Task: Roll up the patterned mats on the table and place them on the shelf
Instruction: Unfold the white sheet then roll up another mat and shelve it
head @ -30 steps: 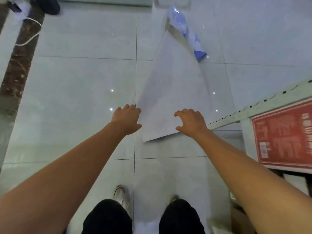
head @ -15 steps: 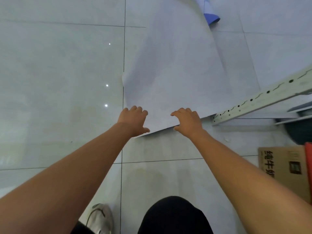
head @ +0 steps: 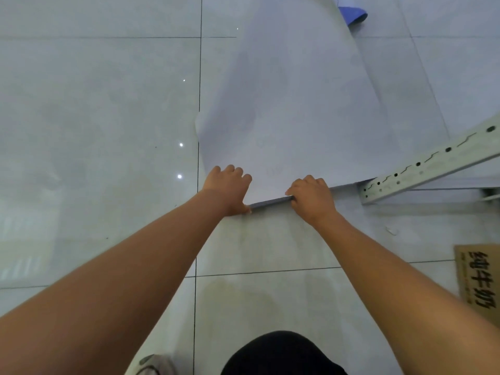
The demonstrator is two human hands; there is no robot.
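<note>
Gripping the smooth, thin white mat (head: pixel 284 104): left hand (head: pixel 228 189), right hand (head: pixel 311 198)

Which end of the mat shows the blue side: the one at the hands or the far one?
The far end, curled over, shows blue. The near edge, which the left hand and right hand grip, shows only the pale backing.

My mat (head: pixel 292 109): plain white back, blue face showing at one o'clock; box (head: pixel 477 277) at four o'clock brown, black lettering.
</note>
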